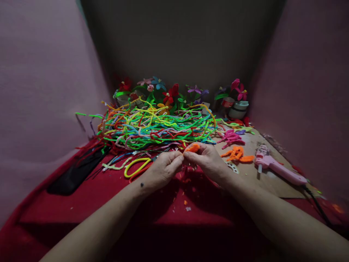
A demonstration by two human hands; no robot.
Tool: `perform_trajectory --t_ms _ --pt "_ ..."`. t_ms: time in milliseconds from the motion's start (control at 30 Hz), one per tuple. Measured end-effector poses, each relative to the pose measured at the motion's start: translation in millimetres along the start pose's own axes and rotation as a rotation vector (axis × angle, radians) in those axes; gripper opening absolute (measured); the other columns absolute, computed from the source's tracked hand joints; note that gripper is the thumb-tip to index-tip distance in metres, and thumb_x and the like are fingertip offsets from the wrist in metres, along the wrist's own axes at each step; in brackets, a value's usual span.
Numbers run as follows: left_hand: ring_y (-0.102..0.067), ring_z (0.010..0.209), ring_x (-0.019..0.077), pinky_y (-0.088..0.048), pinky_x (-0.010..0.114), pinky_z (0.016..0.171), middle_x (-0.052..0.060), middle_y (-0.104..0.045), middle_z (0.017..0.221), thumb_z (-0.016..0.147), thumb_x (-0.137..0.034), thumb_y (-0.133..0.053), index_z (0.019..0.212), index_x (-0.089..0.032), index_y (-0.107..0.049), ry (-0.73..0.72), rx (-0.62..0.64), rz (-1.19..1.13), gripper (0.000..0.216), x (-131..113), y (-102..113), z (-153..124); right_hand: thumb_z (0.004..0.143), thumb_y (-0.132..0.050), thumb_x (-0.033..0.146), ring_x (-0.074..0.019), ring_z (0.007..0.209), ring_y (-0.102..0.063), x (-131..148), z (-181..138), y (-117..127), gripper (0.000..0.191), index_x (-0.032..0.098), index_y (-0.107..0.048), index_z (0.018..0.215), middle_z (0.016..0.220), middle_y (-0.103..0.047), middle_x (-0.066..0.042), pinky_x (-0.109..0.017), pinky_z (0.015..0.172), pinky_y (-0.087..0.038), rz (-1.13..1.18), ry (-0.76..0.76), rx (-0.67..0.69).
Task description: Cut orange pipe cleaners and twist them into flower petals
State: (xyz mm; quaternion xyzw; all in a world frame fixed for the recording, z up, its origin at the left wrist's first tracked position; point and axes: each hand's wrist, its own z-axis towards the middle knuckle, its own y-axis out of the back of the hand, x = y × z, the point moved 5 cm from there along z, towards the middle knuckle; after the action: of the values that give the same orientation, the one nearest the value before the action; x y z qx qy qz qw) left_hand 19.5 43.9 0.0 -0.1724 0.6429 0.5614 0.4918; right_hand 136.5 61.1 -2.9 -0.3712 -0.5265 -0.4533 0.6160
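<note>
Both my hands meet over the front of the red-covered table. Between them is an orange pipe-cleaner petal (193, 148). My right hand (207, 160) pinches it, its fuzzy loop showing above the fingers. My left hand (166, 167) is closed, thumb and forefinger pressed together at the petal's lower end. Just left of my left hand lie scissors with yellow and red handles (137, 167), partly hidden by it. To the right of my right hand, several orange pipe-cleaner petals (237, 154) rest on a tan board.
A tangled heap of colourful pipe cleaners (160, 125) spreads behind my hands. A pink glue gun (278, 167) with a black cord lies on the tan board (268, 185), near pink petals (231, 138). Pipe-cleaner flowers (170, 94) stand at the back. A dark flat object (71, 178) lies left.
</note>
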Motion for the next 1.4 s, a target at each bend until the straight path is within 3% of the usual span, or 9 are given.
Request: perform_trajectory --t_ms 167,267,500,667,900,1033,1133,1233,1400 --pt "-0.048 0.066 0.0136 -0.037 0.025 0.067 0.001 -0.054 0.071 0.085 -0.030 -0.036 0.079 -0.018 -0.056 0.002 -0.162 0.133 0.024 1.5 -4.6 1.3 0.075 -0.051 0.022 -0.0118 0.057 -0.045 6.1 -4.4 2.8 0.012 0.018 -0.051 0.064 0.060 -0.049 0.001 -0.025 0.058 -0.036 -0.422 0.270 -0.128" --pt "-0.047 0.066 0.0139 -0.038 0.024 0.065 0.000 -0.054 0.070 0.083 -0.032 -0.041 0.077 -0.018 -0.055 0.051 -0.179 -0.013 0.021 3.2 -8.9 5.1 0.078 -0.047 0.019 -0.0141 0.064 -0.048 7.4 -5.3 4.5 0.011 0.018 -0.051 0.068 0.067 -0.053 -0.002 -0.027 0.063 -0.037 -0.593 0.418 -0.187" --pt "-0.037 0.051 0.0084 -0.032 0.020 0.051 -0.004 -0.043 0.054 0.079 -0.036 -0.052 0.064 -0.016 -0.055 0.106 -0.225 -0.098 0.026 0.4 -1.1 8.7 0.075 -0.055 0.029 -0.0113 0.063 -0.049 -6.0 6.3 15.9 0.014 0.018 -0.055 0.067 0.066 -0.054 0.001 -0.024 0.063 -0.040 -0.159 0.273 -0.231" --pt "-0.033 0.040 0.0057 -0.025 0.018 0.040 -0.005 -0.044 0.047 0.079 -0.040 -0.051 0.068 -0.016 -0.054 0.201 -0.186 -0.199 0.027 3.2 -4.3 6.4 0.073 -0.058 0.038 -0.0072 0.043 -0.039 -15.0 8.5 13.7 0.025 0.017 -0.052 0.061 0.051 -0.048 0.005 -0.021 0.043 -0.033 0.220 0.049 -0.157" --pt "-0.035 0.029 0.0059 -0.023 0.017 0.033 -0.005 -0.052 0.044 0.081 -0.039 -0.046 0.073 -0.016 -0.054 0.247 -0.184 -0.253 0.026 3.0 -6.2 1.9 0.073 -0.056 0.054 -0.0082 0.039 -0.046 -22.0 12.7 15.3 0.038 0.017 -0.055 0.071 0.052 -0.053 0.003 -0.020 0.038 -0.035 0.369 -0.059 -0.128" --pt "-0.036 0.030 0.0057 -0.025 0.018 0.035 -0.004 -0.052 0.044 0.081 -0.037 -0.046 0.063 -0.017 -0.048 0.245 -0.201 -0.235 0.027 1.0 -5.0 -1.4 0.075 -0.049 0.058 -0.0073 0.037 -0.041 -17.2 9.8 26.1 0.042 0.017 -0.055 0.072 0.049 -0.049 0.004 -0.020 0.037 -0.030 0.333 -0.035 -0.296" --pt "-0.036 0.033 0.0058 -0.027 0.018 0.037 -0.005 -0.052 0.047 0.081 -0.036 -0.047 0.066 -0.017 -0.050 0.236 -0.265 -0.232 0.025 0.1 1.9 0.3 0.083 -0.043 0.050 -0.0065 0.041 -0.036 0.5 -3.2 28.6 0.040 0.017 -0.051 0.062 0.050 -0.042 0.005 -0.021 0.041 -0.029 0.121 0.146 -0.351" --pt "-0.044 0.046 0.0074 -0.034 0.019 0.046 -0.003 -0.055 0.056 0.078 -0.036 -0.053 0.071 -0.016 -0.057 0.166 -0.322 -0.192 0.021 -8.6 13.1 9.7 0.087 -0.043 0.034 -0.0078 0.048 -0.040 22.8 -22.9 2.9 0.033 0.019 -0.046 0.058 0.054 -0.042 0.003 -0.022 0.049 -0.033 -0.236 0.480 -0.108" --pt "-0.039 0.051 0.0079 -0.030 0.020 0.048 -0.004 -0.048 0.054 0.073 -0.039 -0.058 0.069 -0.015 -0.064 0.088 -0.154 -0.060 0.025 -41.2 1.5 41.6 0.078 -0.056 0.040 -0.0075 0.040 -0.033 42.9 -69.4 -45.1 0.043 0.020 -0.036 0.045 0.043 -0.033 0.006 -0.024 0.042 -0.027 -0.579 1.288 -0.013"
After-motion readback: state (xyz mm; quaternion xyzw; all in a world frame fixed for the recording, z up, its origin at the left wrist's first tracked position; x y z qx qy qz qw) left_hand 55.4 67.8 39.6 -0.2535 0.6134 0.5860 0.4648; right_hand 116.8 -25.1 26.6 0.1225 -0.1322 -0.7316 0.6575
